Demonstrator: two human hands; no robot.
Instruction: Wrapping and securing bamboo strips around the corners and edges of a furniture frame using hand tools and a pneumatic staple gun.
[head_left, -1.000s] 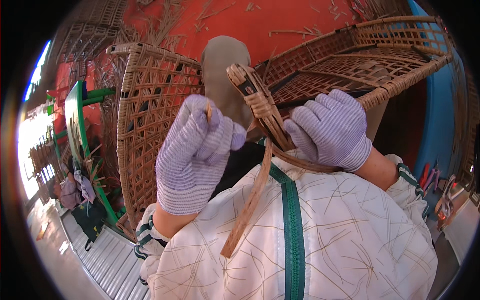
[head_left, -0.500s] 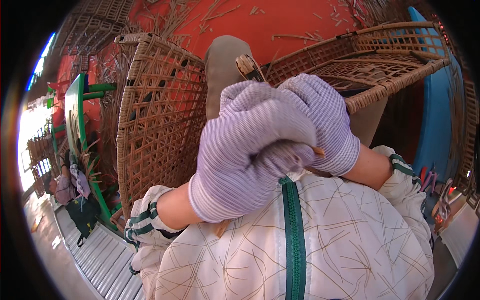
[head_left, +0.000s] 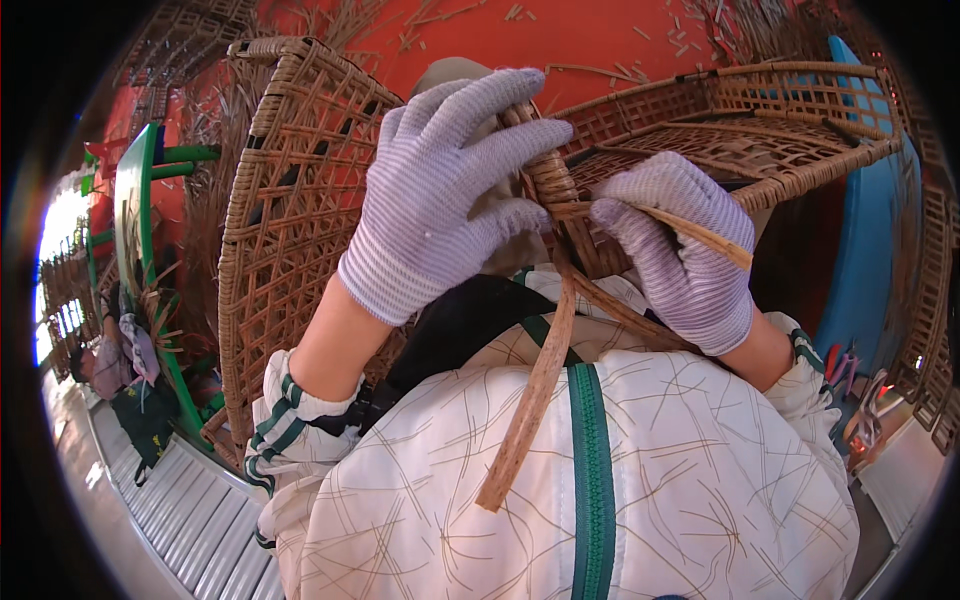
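Observation:
My left hand (head_left: 450, 175), in a purple-and-white striped glove, has its fingers spread beside a cane-wrapped bar (head_left: 548, 178); the thumb and fingertips reach its left side. Between the thumb and fingers of my right hand (head_left: 685, 250), gloved alike, a flat tan rattan strip (head_left: 705, 237) is pinched. One end of the strip runs onto the bar, while the other sticks out to the right. From the bar's lower end another rattan strip (head_left: 535, 400) dangles over my jacket. Open-weave wicker panels (head_left: 290, 220) rise to the left of my hands.
At the right a woven wicker frame (head_left: 790, 110) with a thick wrapped rim extends away, against a blue board (head_left: 870, 260). Cut cane bits lie on the red floor (head_left: 590, 35). A green-edged table (head_left: 140, 200) and a person (head_left: 110, 365) are at far left.
My hands have moved apart from being bunched together. The left has opened and shifted up and left; the right has drawn the rattan strip out rightward. The wrapped bar now shows between them.

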